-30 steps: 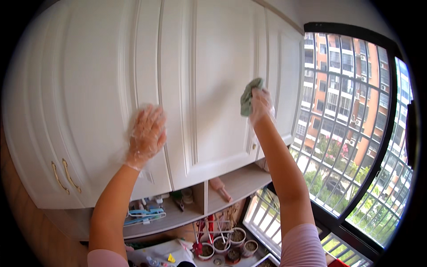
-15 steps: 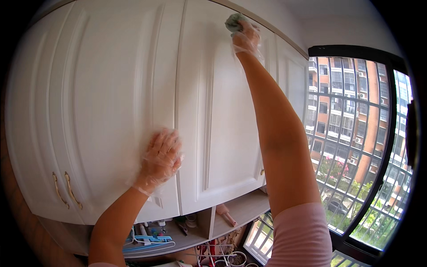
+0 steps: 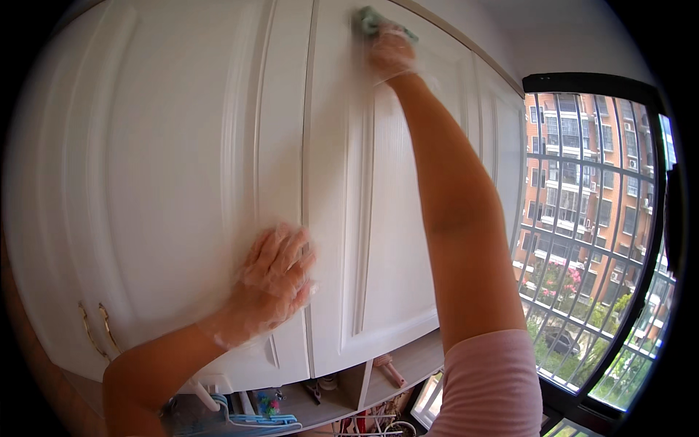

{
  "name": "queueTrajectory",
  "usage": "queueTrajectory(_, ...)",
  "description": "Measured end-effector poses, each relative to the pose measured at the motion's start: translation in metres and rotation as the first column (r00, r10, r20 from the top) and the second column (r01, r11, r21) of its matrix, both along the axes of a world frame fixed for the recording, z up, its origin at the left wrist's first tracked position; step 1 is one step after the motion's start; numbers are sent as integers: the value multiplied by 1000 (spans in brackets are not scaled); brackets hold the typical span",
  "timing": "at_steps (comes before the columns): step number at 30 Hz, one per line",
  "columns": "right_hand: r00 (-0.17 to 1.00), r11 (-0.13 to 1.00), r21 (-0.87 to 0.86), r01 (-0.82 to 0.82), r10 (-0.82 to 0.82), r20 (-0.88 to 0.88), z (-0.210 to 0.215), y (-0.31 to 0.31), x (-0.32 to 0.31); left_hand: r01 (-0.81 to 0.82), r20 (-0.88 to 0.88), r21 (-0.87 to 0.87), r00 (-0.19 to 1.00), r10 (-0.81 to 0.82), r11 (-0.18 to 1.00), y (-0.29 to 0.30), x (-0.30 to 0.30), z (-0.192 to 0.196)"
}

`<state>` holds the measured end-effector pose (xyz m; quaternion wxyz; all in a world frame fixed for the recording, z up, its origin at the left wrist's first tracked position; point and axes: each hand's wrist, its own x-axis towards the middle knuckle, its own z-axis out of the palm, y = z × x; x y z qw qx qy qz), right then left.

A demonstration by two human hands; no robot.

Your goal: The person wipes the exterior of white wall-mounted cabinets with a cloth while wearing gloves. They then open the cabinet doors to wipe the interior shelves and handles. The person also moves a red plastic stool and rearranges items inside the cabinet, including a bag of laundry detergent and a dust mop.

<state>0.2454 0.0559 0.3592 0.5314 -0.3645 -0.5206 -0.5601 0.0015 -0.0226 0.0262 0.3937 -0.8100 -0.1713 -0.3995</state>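
Note:
My right hand [image 3: 393, 55], in a clear plastic glove, reaches up to the top of a white cabinet door [image 3: 397, 218]. It is closed on a grey-green cloth [image 3: 370, 22], pressed against the door's upper left corner and slightly blurred. Lower down, my left hand [image 3: 277, 273] wears a similar clear glove. Its fingers lie stretched against the neighbouring white door [image 3: 175, 167], close to the seam between the two doors, and it holds nothing.
Gold handles [image 3: 98, 324] sit low on the left doors. Beneath the cabinet, an open shelf [image 3: 338, 408] carries blue hangers [image 3: 255, 421], small items and a pink brush-like object [image 3: 390, 370]. A black-framed window [image 3: 648, 240] with bars stands at the right.
My right hand has moved the cloth left and slightly up along the door's top. The left hand stays on the door, its elbow now further out. The view has shifted slightly.

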Motion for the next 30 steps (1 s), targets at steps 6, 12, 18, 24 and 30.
queueTrajectory(6,948,944,-144,298,-310,-73,17,0,102,-70,-164,-13,984,67,997,-15,-21,10)
queueTrajectory(12,987,982,-136,-129,114,-110,-7,-6,69,-90,-207,49,973,99,995,-7,-37,11)
queueTrajectory(18,974,975,-122,-188,169,-150,-13,-6,67,-118,-208,63,970,128,991,-5,-36,11)
queueTrajectory(24,847,846,24,532,-532,-18,13,28,153,-105,-172,48,979,112,993,-11,-35,16)
queueTrajectory(30,933,951,-307,-18,-94,-347,56,51,219,-123,-173,69,976,133,990,-32,-45,21)
